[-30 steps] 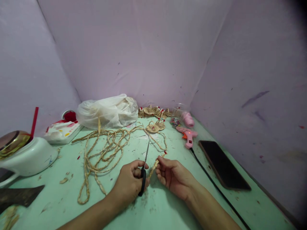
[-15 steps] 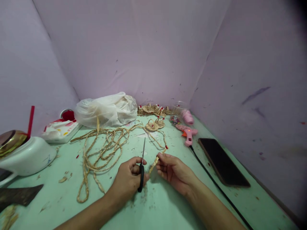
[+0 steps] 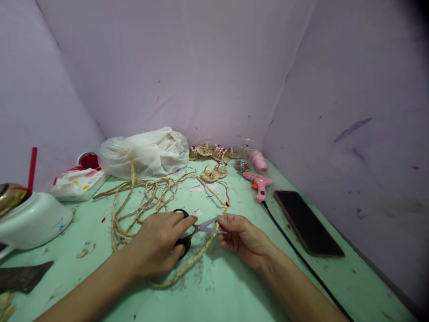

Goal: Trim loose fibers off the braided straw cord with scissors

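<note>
In my left hand (image 3: pixel 152 243) is a pair of black-handled scissors (image 3: pixel 196 228), its blades spread and pointing right. The fingers of my right hand (image 3: pixel 244 237) pinch a braided straw cord (image 3: pixel 196 260) close to the blades. The blades lie at the cord just left of my right fingertips; whether they touch it I cannot tell. From there the cord curves down and left, passing under my left hand. A small red bead (image 3: pixel 227 204) sits on the cord beyond my right hand. Further back lies a round woven straw piece (image 3: pixel 210 174).
Tangled braided cord (image 3: pixel 147 190) lies left of centre, before a white plastic bag (image 3: pixel 145 152). At right are a pink glue gun (image 3: pixel 259 184) with its black cable (image 3: pixel 295 248) and a phone (image 3: pixel 306 223). A dark blade (image 3: pixel 25 275) and white pot (image 3: pixel 36 221) stand at left.
My left hand has turned the scissors from pointing away to pointing right and spread their blades at the cord. More cord now shows below my hands. The view has shifted slightly.
</note>
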{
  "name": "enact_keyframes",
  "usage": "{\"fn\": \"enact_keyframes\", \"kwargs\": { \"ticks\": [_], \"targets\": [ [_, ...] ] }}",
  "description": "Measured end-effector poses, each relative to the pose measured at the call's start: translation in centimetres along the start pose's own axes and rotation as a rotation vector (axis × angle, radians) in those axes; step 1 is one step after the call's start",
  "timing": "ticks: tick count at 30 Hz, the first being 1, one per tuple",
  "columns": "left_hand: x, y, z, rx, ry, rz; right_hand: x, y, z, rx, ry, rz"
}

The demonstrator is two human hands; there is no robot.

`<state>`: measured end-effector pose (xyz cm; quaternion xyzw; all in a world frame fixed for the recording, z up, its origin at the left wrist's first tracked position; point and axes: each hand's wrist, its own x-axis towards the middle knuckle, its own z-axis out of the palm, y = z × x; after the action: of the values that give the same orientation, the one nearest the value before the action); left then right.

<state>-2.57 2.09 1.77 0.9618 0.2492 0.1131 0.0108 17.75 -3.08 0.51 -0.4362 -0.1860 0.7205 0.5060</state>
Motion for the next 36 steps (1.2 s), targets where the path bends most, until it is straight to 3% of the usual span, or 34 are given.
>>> {"fn": "enact_keyframes", "kwargs": {
  "ticks": [9,14,25,36],
  "targets": [
    [0.0,0.1,-0.1,0.102,-0.047,0.078,-0.2,0.1,0.3,-0.054,0.046,0.012],
    [0.0,0.1,-0.3,0.103,-0.073,0.098,-0.3,0.0,0.5,-0.005,-0.011,0.062],
    [0.1,1.1,-1.6,-0.051,-0.252,0.029,-0.7,-0.1,0.7,-0.058,-0.007,0.062],
    [0.1,1.3,-1.7,0.07,-0.292,0.031,-0.7,0.1,0.8,-0.062,-0.028,0.053]
  ]
}}
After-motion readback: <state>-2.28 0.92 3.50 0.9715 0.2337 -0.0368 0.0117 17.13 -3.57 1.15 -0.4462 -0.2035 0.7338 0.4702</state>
